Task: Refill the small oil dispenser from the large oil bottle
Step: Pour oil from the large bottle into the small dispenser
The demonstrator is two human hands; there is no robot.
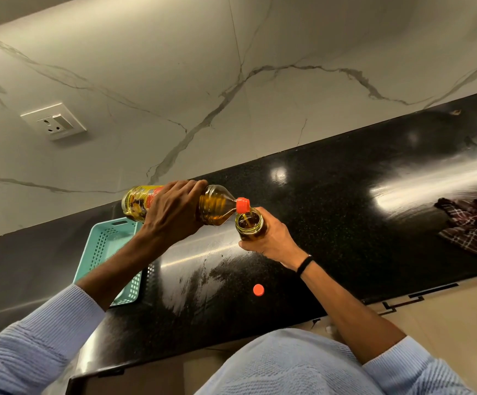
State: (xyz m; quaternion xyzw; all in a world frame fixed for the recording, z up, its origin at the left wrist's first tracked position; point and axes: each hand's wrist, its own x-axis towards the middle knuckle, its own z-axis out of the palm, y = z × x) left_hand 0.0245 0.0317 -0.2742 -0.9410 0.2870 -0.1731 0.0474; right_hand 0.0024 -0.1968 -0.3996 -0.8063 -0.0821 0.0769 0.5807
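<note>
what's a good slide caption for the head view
Left hand tips the large oil bottle, pouring oil into the small jar gripped by the right hand at a black counter.

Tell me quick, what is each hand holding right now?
Left hand: grips the large oil bottle, tipped over to pour.
Right hand: grips the small oil dispenser under the bottle's mouth.

Home kitchen: black countertop (331, 195), marble wall (174, 81).
</note>
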